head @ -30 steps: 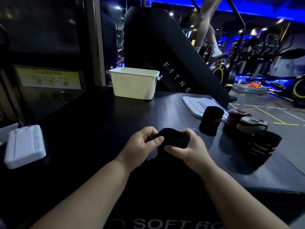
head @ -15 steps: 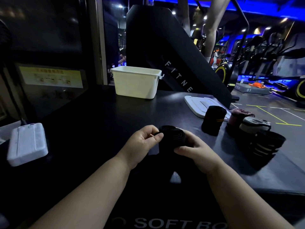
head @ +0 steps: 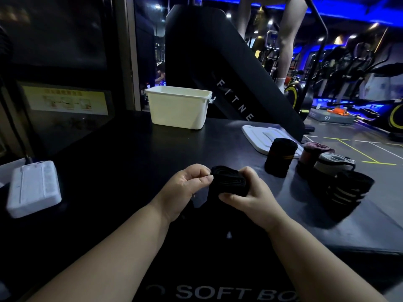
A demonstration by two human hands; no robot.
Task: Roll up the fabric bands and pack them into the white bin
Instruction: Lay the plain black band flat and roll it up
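Both hands hold a black fabric band that is rolled into a thick coil above the dark padded surface. My left hand pinches the coil's left edge with thumb and fingertips. My right hand grips it from the right and below; the band's loose tail hangs down between my wrists. The white bin stands at the far side of the surface, its inside hidden. Several rolled bands stand to the right: a black one, a dark red one, a grey-white one and a striped black one.
A white lid lies flat behind the rolled bands. A white ribbed block sits at the left edge. A black stair machine rises behind the bin, with a person's legs on it. The surface drops off to the gym floor on the right.
The coil has turned a little in my hands and my right hand has shifted its grip lower under it. A person's legs on the machine behind have stepped.
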